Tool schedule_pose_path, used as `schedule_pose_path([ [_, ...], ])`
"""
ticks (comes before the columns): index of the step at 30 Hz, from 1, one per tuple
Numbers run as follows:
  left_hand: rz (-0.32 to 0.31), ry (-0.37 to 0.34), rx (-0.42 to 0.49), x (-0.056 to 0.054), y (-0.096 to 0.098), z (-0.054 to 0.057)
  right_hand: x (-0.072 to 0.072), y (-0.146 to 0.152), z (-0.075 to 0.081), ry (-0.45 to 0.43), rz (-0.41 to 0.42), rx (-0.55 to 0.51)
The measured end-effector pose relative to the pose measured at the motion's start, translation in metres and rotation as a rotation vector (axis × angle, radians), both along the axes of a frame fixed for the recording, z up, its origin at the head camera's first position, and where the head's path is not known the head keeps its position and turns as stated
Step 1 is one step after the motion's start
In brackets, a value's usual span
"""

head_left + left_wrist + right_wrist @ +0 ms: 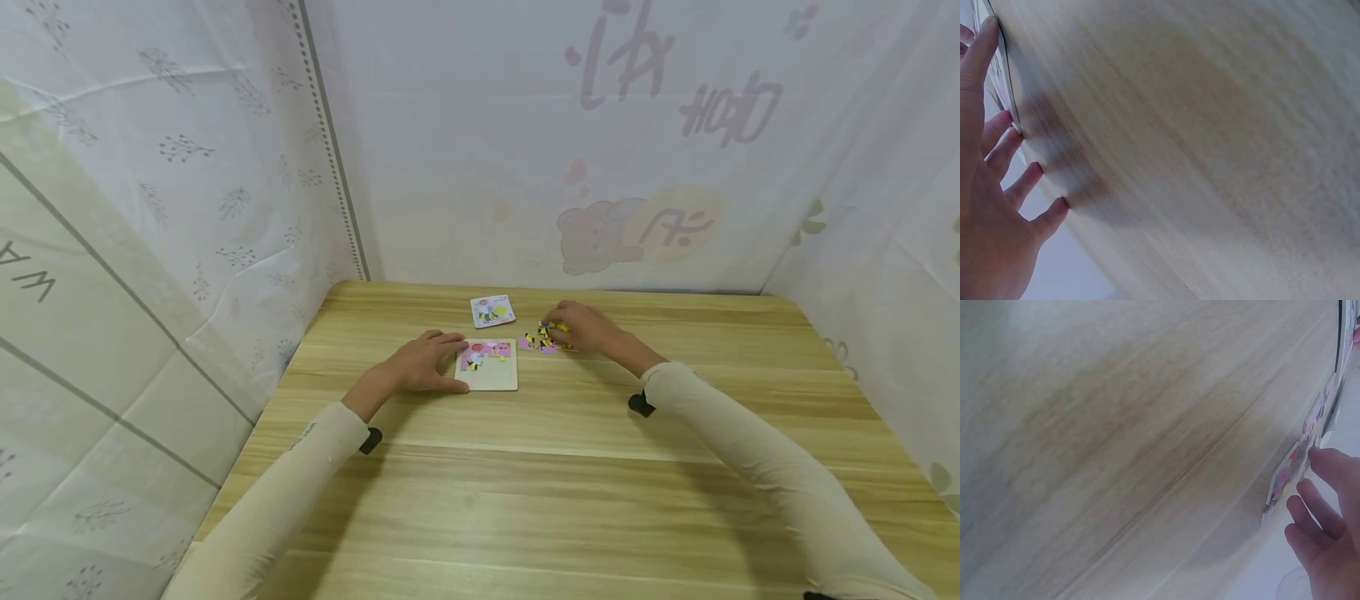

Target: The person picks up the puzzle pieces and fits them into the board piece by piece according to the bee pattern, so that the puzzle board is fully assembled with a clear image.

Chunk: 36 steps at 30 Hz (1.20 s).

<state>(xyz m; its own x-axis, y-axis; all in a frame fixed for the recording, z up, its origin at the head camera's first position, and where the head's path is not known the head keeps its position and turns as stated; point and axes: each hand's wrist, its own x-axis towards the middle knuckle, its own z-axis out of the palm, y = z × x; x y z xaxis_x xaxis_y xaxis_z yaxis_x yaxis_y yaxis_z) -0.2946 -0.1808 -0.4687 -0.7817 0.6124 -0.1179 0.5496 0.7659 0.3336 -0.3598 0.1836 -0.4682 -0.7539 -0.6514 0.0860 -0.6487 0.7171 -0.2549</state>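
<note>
A shallow puzzle board (491,381) lies on the table with pink bee-picture pieces in its upper part. My left hand (427,364) rests at its left edge. In the left wrist view, the thumb and nearest fingers (1004,150) touch that edge, and the others spread onto the table. To the right is a small heap of loose puzzle pieces (543,341) in pink, yellow and black. Over this heap, my right hand (588,327) reaches down with its fingers at the pieces. The right wrist view shows its thumb and index fingertips (1303,485) apart, beside the pieces.
Behind the board lies a square picture card (492,311) with a bee on it. The wooden table (480,500) extends toward me and to both sides. Printed cloth (465,150) hangs along its back and sides.
</note>
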Motion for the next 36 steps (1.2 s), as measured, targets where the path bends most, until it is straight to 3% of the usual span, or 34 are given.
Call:
schedule_pose_path([
  [11, 0.004, 0.004, 0.006, 0.002, 0.000, 0.002, 0.007, -0.008, 0.004, 0.021, 0.053, -0.089],
  [20, 0.003, 0.010, 0.006, 0.002, 0.000, 0.002, 0.011, -0.022, 0.003, 0.036, 0.048, -0.050],
  [36, 0.002, 0.008, 0.008, 0.000, -0.001, -0.001, 0.023, -0.042, 0.003, 0.052, 0.125, -0.087],
])
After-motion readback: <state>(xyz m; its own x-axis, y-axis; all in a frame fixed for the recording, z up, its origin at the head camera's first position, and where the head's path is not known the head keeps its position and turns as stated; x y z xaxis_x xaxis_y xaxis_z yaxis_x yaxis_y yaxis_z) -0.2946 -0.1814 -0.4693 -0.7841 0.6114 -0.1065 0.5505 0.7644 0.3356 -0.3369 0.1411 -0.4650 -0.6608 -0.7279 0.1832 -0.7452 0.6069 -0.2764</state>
